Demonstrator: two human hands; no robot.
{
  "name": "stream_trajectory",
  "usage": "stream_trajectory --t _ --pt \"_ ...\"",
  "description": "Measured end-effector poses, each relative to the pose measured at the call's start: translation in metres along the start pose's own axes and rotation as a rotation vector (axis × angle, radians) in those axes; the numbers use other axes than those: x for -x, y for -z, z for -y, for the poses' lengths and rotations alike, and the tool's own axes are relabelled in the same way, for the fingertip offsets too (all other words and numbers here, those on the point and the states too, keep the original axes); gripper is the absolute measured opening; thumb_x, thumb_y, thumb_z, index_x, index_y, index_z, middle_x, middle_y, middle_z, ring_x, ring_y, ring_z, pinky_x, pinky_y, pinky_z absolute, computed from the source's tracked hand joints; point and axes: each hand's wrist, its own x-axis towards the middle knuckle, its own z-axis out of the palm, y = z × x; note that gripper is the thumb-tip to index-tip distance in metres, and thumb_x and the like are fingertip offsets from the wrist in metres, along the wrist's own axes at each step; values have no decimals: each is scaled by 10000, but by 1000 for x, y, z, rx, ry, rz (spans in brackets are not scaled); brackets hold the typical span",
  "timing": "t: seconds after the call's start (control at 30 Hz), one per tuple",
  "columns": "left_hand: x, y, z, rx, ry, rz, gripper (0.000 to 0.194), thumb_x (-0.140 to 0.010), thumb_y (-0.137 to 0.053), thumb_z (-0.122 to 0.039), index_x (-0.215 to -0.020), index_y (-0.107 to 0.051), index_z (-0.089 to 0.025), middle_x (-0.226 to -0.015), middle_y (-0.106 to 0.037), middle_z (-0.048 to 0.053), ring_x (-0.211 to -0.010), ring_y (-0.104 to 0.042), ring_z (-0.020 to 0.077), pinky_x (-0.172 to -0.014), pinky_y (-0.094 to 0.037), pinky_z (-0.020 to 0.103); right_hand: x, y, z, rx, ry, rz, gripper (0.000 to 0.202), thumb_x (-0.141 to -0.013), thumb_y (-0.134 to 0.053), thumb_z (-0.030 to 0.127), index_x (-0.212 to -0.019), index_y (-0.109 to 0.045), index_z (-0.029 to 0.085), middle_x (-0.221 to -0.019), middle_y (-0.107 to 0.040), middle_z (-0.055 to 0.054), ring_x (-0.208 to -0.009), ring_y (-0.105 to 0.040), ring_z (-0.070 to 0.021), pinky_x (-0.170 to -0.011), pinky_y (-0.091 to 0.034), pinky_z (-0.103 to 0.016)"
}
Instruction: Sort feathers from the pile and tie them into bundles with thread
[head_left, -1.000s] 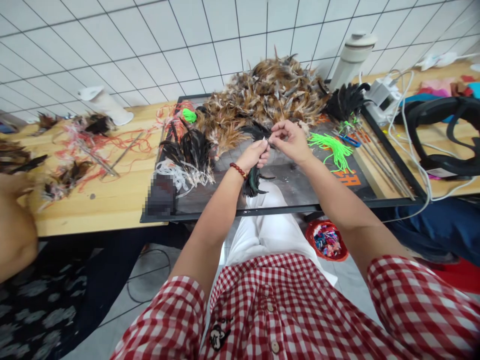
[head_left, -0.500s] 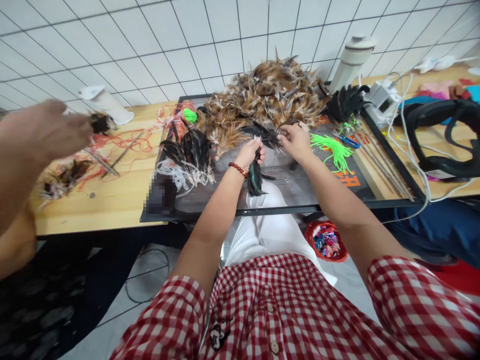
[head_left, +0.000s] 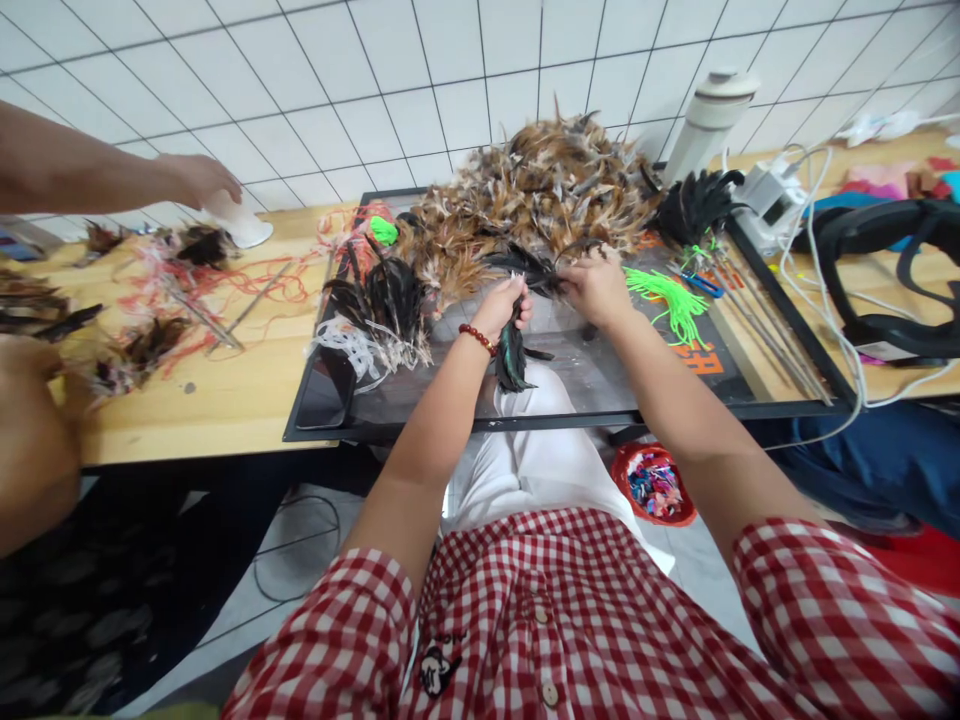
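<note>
The left hand [head_left: 510, 307] has its fingers clamped on a bunch of dark feathers [head_left: 513, 355], tips hanging down over the tray's [head_left: 450, 430] near edge. The right hand's [head_left: 594, 285] fingers touch the black feathers [head_left: 529, 266] beside the brown pile [head_left: 540, 190]; their grip I cannot tell.

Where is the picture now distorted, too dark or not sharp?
Head view: wide-angle stretch, the grid on the tiled wall slanting outward at the sides; head view: the neighbour's dark clothing, lower left, sinks into shadow; head view: the feather bunch in the left hand looks slightly soft.
</note>
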Motion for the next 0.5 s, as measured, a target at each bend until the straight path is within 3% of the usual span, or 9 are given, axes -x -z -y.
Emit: stream_trajectory --t 0.13,0.27,0.4,0.5 --pt "-1 0 0 7 6 1 303 -1049 -403 -309 -772 -425 -188 -552 -444 -66 -401 -426 47 -389 -266 121 -3 -5 -7 -79 -37 -55 248 -872 -562 240 -967 -789 208 -906 -752 -98 -918 -658 -269 -911 -489 -458" --pt "-2 2 0 23 12 -3 308 -1020 -487 -358 -770 -428 -188 -555 -443 -69 -400 -419 43 -392 -269 115 -5 -10 -11 -234 -172 -225 207 -903 -581 318 -905 -741 187 -898 -734 -103 -917 -658 -268 -869 -505 -427" --pt "-1 1 0 19 14 1 304 -1036 -445 -329 -767 -428 -188 -547 -439 -66 -400 -415 45 -390 -266 120 -15 -19 -20 -650 -318 -440 286 -940 -579 472 -865 -647 205 -758 -648 -28 -749 -623 -178 -716 -509 -331" --pt "0 1 0 18 10 7 309 -1048 -401 -303 -762 -427 -188 -540 -435 -65 -397 -413 48 -388 -260 129 -21 -20 -23 -986 -369 -443 339 -941 -574 541 -830 -595 221 -703 -590 6 -622 -562 -122 -596 -470 -273"
